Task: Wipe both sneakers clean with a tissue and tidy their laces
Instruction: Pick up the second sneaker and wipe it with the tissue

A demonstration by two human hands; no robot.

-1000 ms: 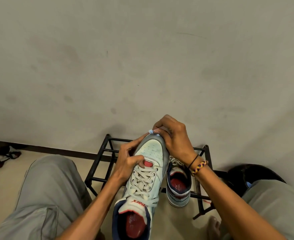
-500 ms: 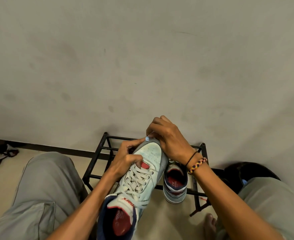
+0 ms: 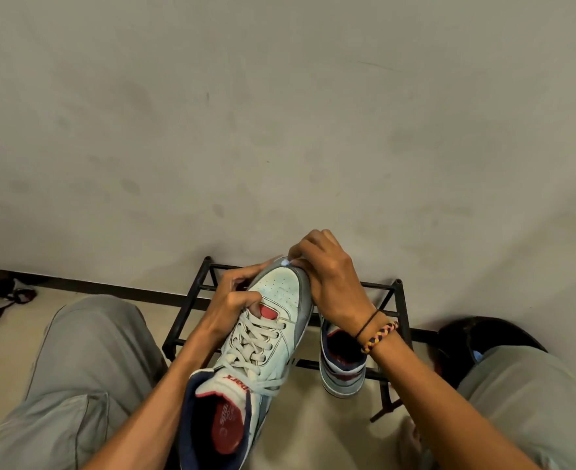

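Observation:
A white and grey sneaker [image 3: 273, 334] with white laces and a red insole is held up in front of me, toe pointing away. My left hand [image 3: 232, 303] grips its left side near the toe, fingers curled over the upper. My right hand [image 3: 327, 283] is curled over the toe's right edge and pinches a small wad of tissue [image 3: 284, 262] against the toe tip. The second sneaker [image 3: 342, 364] sits on the black shoe rack [image 3: 191, 300], partly hidden behind my right wrist.
The metal rack stands against a plain grey wall. My knees in grey trousers frame both sides. A dark round object [image 3: 466, 337] lies at the right, and dark sandals [image 3: 5, 296] lie on the floor far left.
The held sneaker has tilted, its heel swinging left and nearer to me. My right hand has shifted slightly along the toe with the tissue. The left hand keeps its grip.

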